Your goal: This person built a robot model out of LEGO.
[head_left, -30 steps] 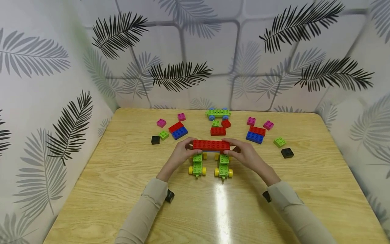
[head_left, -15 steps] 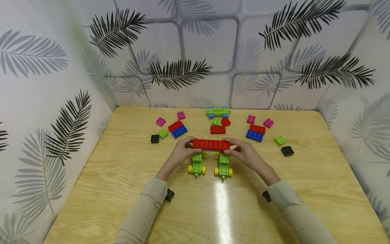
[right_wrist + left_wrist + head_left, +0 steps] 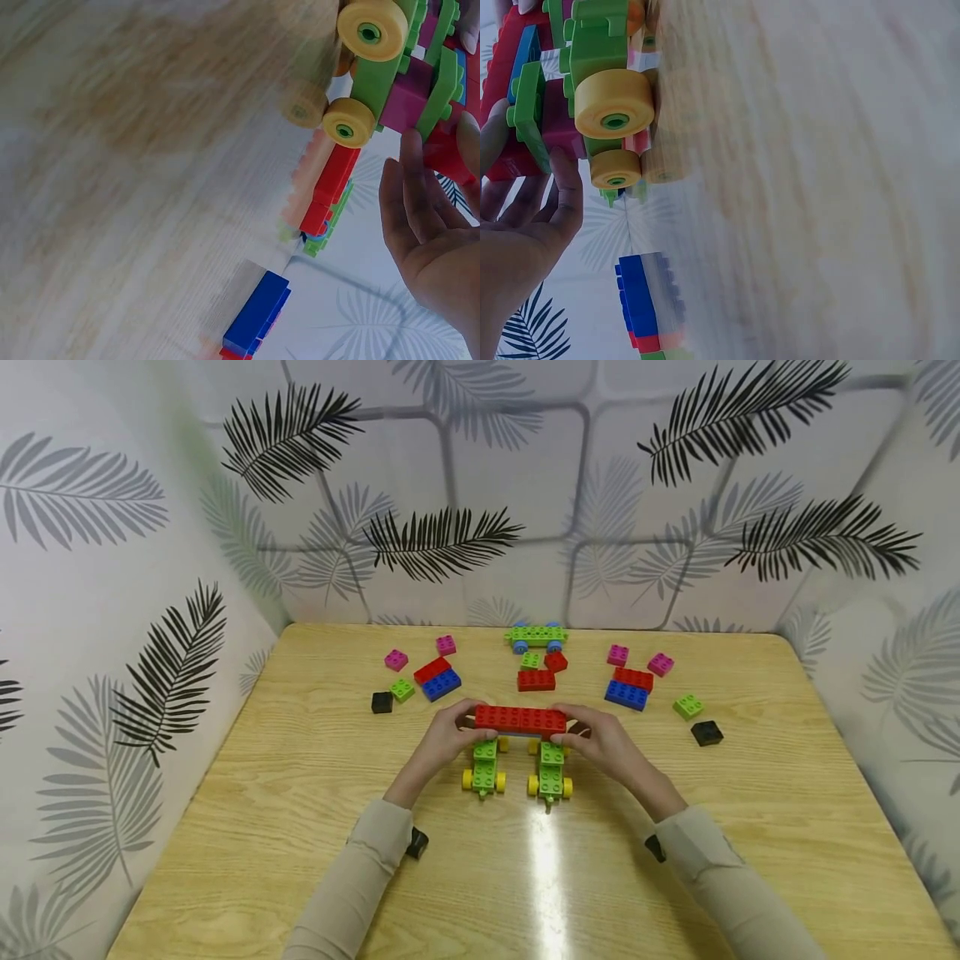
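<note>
A row of red building bricks (image 3: 520,719) spans two green wheeled bases (image 3: 484,777) on yellow wheels, side by side in the head view. My left hand (image 3: 444,739) grips the row's left end, thumb on the near side and fingers behind. At the right end my right hand (image 3: 603,739) holds it the same way. Under the red row shows a blue brick (image 3: 525,58) in the left wrist view. Magenta bricks (image 3: 561,112) sit between the wheeled bases and the green bricks above them. In the right wrist view, fingertips are right at another magenta brick (image 3: 407,96).
Behind the hands lie loose bricks: blue ones (image 3: 442,684) beside red on both sides, a red brick (image 3: 536,681) in the middle, plus small magenta, lime and black bricks (image 3: 707,732). A green base with blue wheels (image 3: 537,637) stands at the table's (image 3: 300,860) back edge.
</note>
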{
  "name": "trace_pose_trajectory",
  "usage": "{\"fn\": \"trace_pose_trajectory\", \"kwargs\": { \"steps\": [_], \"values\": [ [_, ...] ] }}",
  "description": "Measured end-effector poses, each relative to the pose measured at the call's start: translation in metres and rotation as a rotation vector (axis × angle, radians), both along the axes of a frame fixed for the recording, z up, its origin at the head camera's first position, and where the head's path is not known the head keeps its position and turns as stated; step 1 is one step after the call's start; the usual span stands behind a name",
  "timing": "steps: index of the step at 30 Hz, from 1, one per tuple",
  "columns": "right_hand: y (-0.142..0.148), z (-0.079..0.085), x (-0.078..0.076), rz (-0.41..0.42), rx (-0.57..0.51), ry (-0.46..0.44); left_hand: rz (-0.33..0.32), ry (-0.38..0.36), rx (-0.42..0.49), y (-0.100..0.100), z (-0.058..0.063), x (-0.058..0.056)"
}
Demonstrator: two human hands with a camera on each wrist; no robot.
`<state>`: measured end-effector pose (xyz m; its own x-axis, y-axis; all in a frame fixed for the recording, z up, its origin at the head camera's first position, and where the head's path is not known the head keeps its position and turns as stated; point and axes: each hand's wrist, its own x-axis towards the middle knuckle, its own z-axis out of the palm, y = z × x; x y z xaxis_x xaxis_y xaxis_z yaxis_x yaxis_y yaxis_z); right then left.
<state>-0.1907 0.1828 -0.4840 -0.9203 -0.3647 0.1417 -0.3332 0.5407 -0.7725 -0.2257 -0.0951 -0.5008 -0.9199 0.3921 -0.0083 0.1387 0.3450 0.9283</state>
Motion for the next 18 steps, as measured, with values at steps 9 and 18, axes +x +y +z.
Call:
{"fn": "trace_pose_trajectory", "kwargs": {
  "steps": [9, 18],
  "values": [
    [0.0002, -0.0016, -0.0005, 0.002, 0.006, 0.037, 0.007, 0.028, -0.015, 0.0015, 0.0023, -0.0013],
    [-0.0002, -0.0026, 0.0023, 0.005, -0.009, 0.062, 0.018, 0.0, -0.006, 0.0004, 0.0002, 0.0008]
  ]
}}
